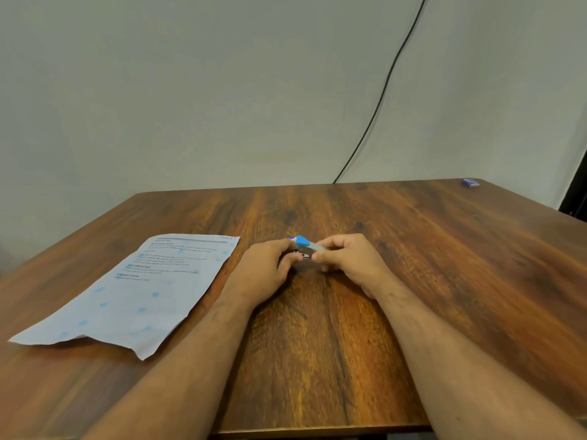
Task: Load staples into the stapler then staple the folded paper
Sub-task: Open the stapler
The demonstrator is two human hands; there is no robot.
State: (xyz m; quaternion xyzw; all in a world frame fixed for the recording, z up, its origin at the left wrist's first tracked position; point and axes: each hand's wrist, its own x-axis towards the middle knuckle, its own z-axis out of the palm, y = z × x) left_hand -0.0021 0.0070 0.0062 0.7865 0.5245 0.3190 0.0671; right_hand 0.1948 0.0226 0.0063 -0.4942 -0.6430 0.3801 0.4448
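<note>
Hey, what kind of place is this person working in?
Probably a plain office or study room: a wooden desk pushed against a bare wall, a printed paper lying on it, a small blue stapler held in both hands, and a black cable running down the wall.

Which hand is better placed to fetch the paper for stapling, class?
Probably the left hand: the paper lies on its side of the table, while the right hand can hold the stapler.

Paper [133, 290] left of hands [305, 265]; small blue box [470, 182] far right corner.
</note>
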